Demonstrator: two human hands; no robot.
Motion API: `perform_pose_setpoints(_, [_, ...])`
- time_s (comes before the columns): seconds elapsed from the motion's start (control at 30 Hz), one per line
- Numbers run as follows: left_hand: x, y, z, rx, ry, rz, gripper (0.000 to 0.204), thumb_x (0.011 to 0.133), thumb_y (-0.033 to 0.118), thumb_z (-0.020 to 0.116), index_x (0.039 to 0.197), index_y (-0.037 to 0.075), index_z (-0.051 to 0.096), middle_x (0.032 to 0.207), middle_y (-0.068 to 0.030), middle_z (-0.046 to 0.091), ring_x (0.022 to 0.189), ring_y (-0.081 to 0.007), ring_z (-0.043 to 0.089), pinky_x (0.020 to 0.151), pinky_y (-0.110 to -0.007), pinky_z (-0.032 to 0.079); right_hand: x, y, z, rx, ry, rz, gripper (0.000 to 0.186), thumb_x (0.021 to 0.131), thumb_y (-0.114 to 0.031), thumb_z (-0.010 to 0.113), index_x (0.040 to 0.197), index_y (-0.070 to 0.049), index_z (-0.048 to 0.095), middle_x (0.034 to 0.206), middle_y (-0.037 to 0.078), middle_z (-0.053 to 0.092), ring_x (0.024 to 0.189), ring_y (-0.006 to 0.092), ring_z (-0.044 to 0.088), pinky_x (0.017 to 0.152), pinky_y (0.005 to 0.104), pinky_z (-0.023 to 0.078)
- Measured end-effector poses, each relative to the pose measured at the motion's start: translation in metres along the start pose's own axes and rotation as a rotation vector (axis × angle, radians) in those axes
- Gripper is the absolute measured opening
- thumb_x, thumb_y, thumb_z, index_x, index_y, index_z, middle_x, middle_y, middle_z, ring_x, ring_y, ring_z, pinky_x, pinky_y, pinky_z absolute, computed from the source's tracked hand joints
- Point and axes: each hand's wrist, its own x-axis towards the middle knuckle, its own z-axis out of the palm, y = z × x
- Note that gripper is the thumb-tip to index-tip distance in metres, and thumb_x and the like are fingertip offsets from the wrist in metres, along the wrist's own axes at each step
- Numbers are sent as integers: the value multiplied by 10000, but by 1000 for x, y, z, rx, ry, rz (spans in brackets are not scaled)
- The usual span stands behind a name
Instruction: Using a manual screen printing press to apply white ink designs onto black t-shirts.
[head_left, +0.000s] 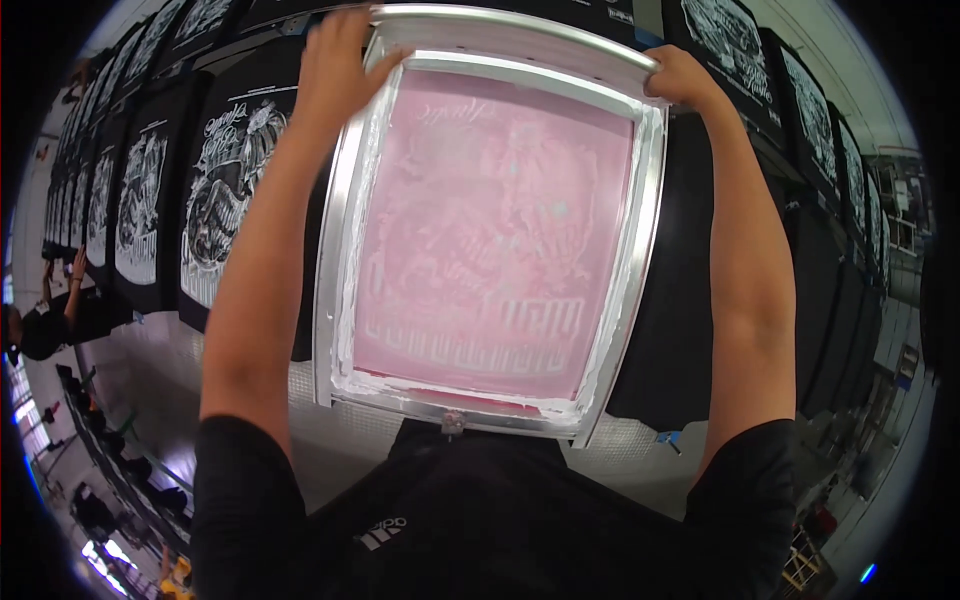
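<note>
A silk-screen frame (646,230) with a metal rim and pink mesh (480,240) lies in front of me. White ink is smeared along the mesh's borders, and a faint design shows through it. At its far right corner, my right hand (683,78) is closed round the metal edge. My left hand (340,75) is at the far left corner, slightly blurred, its fingers stretched upward and its thumb apart over the rim. Whether the left palm presses on the metal cannot be seen. A small clamp or knob (453,422) sits at the middle of the near edge.
Black shirts with white prints (232,180) lie on boards in a row curving away to the left; more printed shirts (728,40) run off to the right. A plain black board (672,280) lies right of the frame. Another person (45,325) stands far left.
</note>
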Motion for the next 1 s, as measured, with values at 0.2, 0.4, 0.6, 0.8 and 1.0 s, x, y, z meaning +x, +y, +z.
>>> perform_pose_setpoints(0.2, [-277,127,-133,-795,-1693,-390,438,975,407,497,1022,8,671,943,-250,666,895,-382,647,814,-481,481,32,27,12,-13,-146,51,419,564,-107,703,967,8,697,804,160,701,724,274,666,709,366,530])
perform_pose_setpoints(0.4, [-440,209,-148,-1219,-1424,-1053,399,935,384,635,914,-14,658,723,-134,622,689,-176,581,651,-366,473,63,-31,21,-116,-179,-103,500,603,-137,661,1089,-24,691,991,214,701,937,339,675,855,389,522])
perform_pose_setpoints(0.6, [-458,215,-139,-1248,-1198,-919,332,924,287,670,806,-23,653,582,-59,540,547,-110,472,532,-326,411,37,-79,60,-57,-10,-48,533,643,-70,555,1163,-25,663,1071,235,681,1010,385,646,907,390,500])
perform_pose_setpoints(0.8, [-453,211,-131,-1206,-1225,-879,274,927,238,640,817,-12,673,589,-34,541,565,-90,469,549,-294,408,-108,-135,92,-104,-83,-112,553,649,-40,555,1194,-28,650,1178,213,652,1101,387,603,978,398,471])
perform_pose_setpoints(1.0, [-443,212,-132,-1353,-1139,-929,256,940,222,628,821,4,690,621,14,575,582,-58,491,545,-252,398,-327,-250,150,36,-156,14,390,728,-23,594,1104,-88,676,1069,129,675,1013,326,611,912,432,480])
